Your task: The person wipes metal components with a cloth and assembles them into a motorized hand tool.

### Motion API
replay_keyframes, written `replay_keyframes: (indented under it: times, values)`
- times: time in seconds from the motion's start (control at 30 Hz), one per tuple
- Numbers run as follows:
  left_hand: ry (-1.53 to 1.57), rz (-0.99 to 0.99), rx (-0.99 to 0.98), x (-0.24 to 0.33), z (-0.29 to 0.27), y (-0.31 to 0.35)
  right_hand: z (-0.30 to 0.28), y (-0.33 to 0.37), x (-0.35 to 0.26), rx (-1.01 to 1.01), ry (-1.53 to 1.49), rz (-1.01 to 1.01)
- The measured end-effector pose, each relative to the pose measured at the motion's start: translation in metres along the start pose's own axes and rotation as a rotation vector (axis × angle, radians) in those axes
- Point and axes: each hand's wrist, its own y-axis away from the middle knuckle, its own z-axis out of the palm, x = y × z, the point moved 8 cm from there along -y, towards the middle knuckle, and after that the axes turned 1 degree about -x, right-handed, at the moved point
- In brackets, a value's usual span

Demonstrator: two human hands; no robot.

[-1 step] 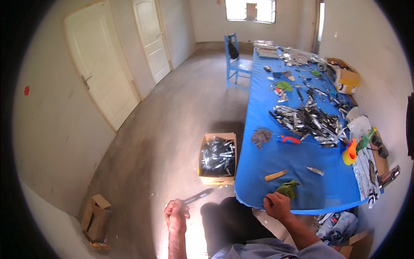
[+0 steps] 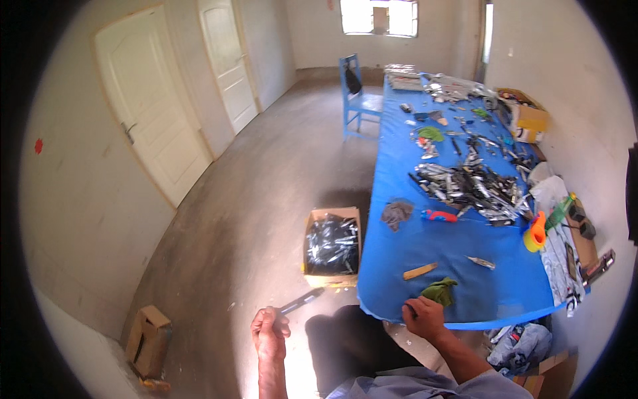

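Note:
My left hand is closed around one end of a slim grey-and-black tool, which points up and right over the floor, beside my dark-trousered leg. Its exact kind cannot be made out. At the table's near edge, my right hand has its fingers curled around a small dark object, mostly hidden by the fingers. Just beyond that hand lies a crumpled green cloth. A flat wooden piece and a small silver pointed tool rest farther in on the blue tabletop.
An open cardboard box of dark and silver pieces stands on the floor left of the table. Metal tools form a heap on the table. Nearer are a grey rag, a red-and-blue item and an orange-yellow cup.
The whole view has shifted slightly. Both hands keep nearly the same pose and hold, and nothing on the table has visibly moved.

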Motion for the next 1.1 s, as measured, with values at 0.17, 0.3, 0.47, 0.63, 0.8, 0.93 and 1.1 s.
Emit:
replay_keyframes:
  times: [0.17,0.3,0.47,0.63,0.8,0.93,1.1]
  values:
    - [0.074,-0.005,-0.07,0.011,0.058,0.007,-0.003,0.002,0.0,0.031,0.009,-0.032]
    - [0.122,-0.062,-0.141,0.005,0.113,0.028,-0.001,0.009,0.007,0.052,-0.008,-0.031]
    - [0.097,-0.127,-0.28,-0.005,0.177,0.054,-0.003,0.011,0.007,0.03,0.001,-0.045]
    - [0.014,-0.267,-0.365,-0.055,0.209,0.063,0.001,0.011,0.012,-0.048,0.01,0.007]
    - [-0.024,-0.436,-0.289,-0.131,0.203,0.058,0.003,0.013,0.014,-0.032,-0.057,-0.011]
    - [-0.065,-0.501,-0.29,-0.172,0.186,0.053,-0.014,0.004,0.006,0.007,-0.14,0.051]
    - [-0.099,-0.503,-0.307,-0.168,0.19,0.065,-0.001,0.009,0.018,-0.187,-0.194,0.172]
